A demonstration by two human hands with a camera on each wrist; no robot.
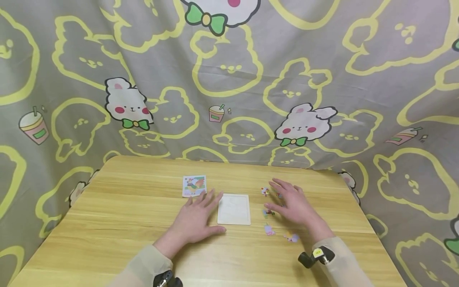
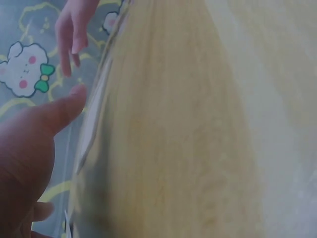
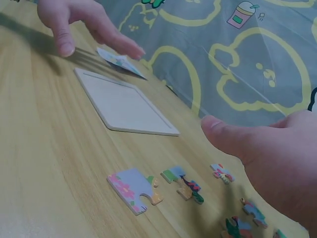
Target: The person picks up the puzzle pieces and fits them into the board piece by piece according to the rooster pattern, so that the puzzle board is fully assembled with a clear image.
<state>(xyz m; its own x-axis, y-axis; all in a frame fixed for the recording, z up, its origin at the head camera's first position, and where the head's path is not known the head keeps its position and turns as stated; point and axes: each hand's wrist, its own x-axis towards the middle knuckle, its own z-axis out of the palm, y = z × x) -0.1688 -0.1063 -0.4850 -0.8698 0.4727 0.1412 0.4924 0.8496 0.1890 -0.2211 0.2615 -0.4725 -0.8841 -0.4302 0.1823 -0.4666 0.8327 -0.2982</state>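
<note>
My left hand [image 1: 193, 221] is held above the table with its fingers spread, between a small rooster picture card [image 1: 194, 185] and a shallow white puzzle tray [image 1: 234, 209]. It grips nothing. Over to the right, my right hand [image 1: 293, 204] hovers above several loose jigsaw pieces, thumb apart from the fingers and nothing pinched. One lilac piece with pink flowers [image 3: 121, 182] lies nearest the tray in the right wrist view, beside a green and blue piece [image 3: 171, 173]. Part of the group is hidden under the right hand. The tray holds no pieces.
A light wooden table [image 1: 118, 215] carries everything. Behind it hangs a grey curtain [image 1: 247, 52] with yellow outlines and rabbit faces, close against the table's back edge. Another lilac piece [image 1: 293, 238] lies nearer to the right wrist.
</note>
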